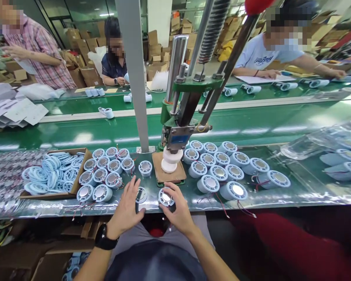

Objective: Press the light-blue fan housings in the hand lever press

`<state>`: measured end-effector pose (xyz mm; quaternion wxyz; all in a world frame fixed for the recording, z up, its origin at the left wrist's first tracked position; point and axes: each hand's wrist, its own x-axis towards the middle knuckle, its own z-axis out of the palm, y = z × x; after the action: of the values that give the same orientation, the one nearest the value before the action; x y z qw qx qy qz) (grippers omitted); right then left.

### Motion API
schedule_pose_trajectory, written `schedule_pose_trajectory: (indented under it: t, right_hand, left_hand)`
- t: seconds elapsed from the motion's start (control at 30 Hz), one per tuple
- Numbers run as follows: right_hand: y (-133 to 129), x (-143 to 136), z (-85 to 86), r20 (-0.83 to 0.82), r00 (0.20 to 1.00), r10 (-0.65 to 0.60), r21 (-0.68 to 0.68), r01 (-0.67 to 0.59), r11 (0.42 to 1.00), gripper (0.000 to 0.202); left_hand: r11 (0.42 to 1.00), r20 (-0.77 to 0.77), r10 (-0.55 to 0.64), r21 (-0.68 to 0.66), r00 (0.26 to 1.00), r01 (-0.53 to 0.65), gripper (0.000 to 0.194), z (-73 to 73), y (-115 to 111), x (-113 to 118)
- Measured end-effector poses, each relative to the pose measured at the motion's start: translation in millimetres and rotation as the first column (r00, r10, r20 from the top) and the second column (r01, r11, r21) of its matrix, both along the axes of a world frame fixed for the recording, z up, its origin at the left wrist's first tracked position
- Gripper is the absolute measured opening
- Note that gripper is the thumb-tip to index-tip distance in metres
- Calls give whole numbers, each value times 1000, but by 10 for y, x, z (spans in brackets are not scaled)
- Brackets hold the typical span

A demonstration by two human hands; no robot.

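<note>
My right hand (177,207) curls its thumb and fingers round a light blue cylindrical housing (165,198) with a metal disc in its slotted top. Thin wires with a small white plug hang below it. My left hand (127,207) lies beside another light blue round part (141,195), its fingers stretched out and the thumb apart; it partly hides this part. Beyond both hands stands a lever press (179,134), its white plunger (169,162) over a brown pad (156,164). One more housing (145,168) sits left of the pad.
Several housings stand in groups left (102,192) and right (208,183) of the press, some with trailing wires. A cardboard tray (76,183) holds light blue slotted rings. A grey post (133,74) rises by the green conveyor (105,132). Co-workers sit or stand across it.
</note>
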<state>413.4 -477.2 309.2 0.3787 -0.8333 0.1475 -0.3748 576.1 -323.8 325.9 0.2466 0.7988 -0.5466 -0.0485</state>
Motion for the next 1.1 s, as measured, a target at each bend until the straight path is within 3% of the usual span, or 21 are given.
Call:
schedule_pose_trajectory:
  t: [0.1,0.17,0.3,0.4,0.53,0.67,0.8,0.93,1.1]
  right_hand:
    - [9,9,-37,-18,1000,3,10,-2,1000,38]
    - [3,-2,-59,-29,1000,-7,20,7,1000,39]
    - [-2,-6,-73,-22,1000,5,17,-5,1000,41]
    - [44,66,-64,-32,999,11,48,-10,999,46]
    - [157,262,-60,-46,999,2,105,3,994,55]
    - [229,414,-58,13,1000,15,118,-16,993,59]
    - [237,437,-54,48,999,7,129,-13,992,54]
    - [228,426,-75,51,999,8,134,-15,991,52]
    - [237,433,-144,16,999,-30,112,28,993,52]
  left_hand:
    - [985,23,165,-61,986,-163,77,-50,-22,-67]
    - [982,15,174,-83,985,-173,67,-82,-36,-96]
    - [980,-20,170,-106,985,-171,66,-93,-73,-86]
    - [951,-183,248,-141,951,-275,50,-34,-115,-77]
    - [928,-431,177,-227,885,-296,63,162,-163,-146]
    - [971,-378,87,-175,922,-164,65,363,-217,-243]
    - [985,-362,66,-127,930,-120,68,431,-268,-261]
    - [984,-324,60,-142,944,-112,65,384,-274,-261]
    - [948,-277,181,-205,944,-242,60,231,-284,-344]
